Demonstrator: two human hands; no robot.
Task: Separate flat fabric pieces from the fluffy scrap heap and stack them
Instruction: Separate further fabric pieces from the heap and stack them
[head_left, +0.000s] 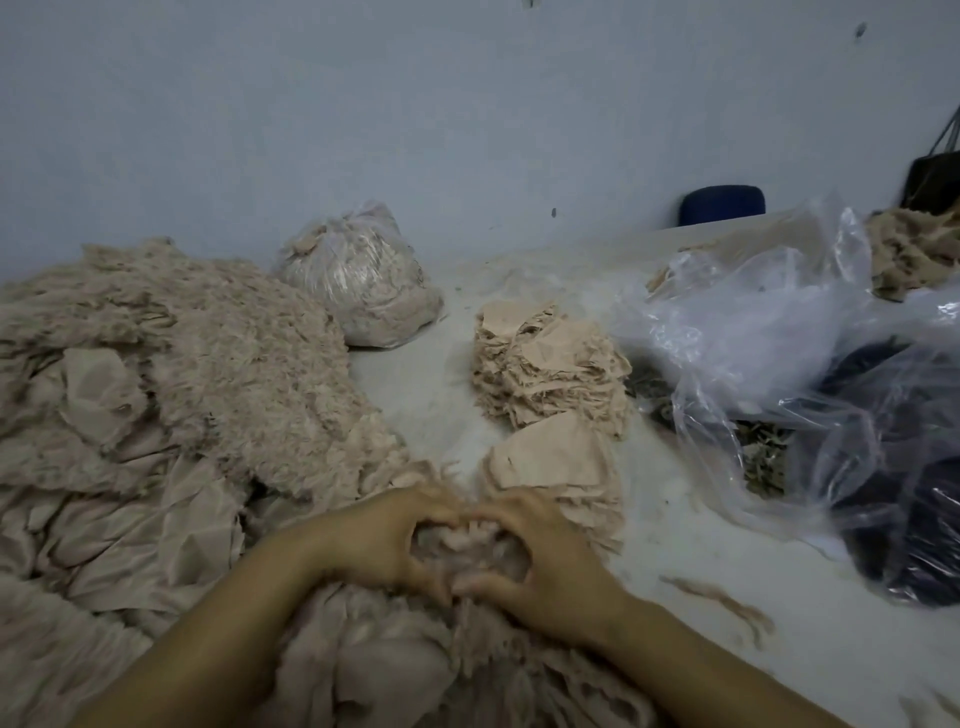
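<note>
A big beige heap of fluffy scraps (208, 353) covers the left half of the floor and runs down under my arms. My left hand (379, 540) and my right hand (550, 561) meet at the fingertips and thumbs, curled round a fluffy tuft (467, 545) between them. Just beyond my right hand lies a low stack of flat beige pieces (556, 462). Farther back stands a taller stack of flat pieces (550, 364).
A tied clear bag of beige scraps (358, 275) sits near the wall. Loose clear plastic bags (769, 332) with dark material spread at the right. A dark blue object (722, 205) and more beige scraps (909, 254) are at the far right.
</note>
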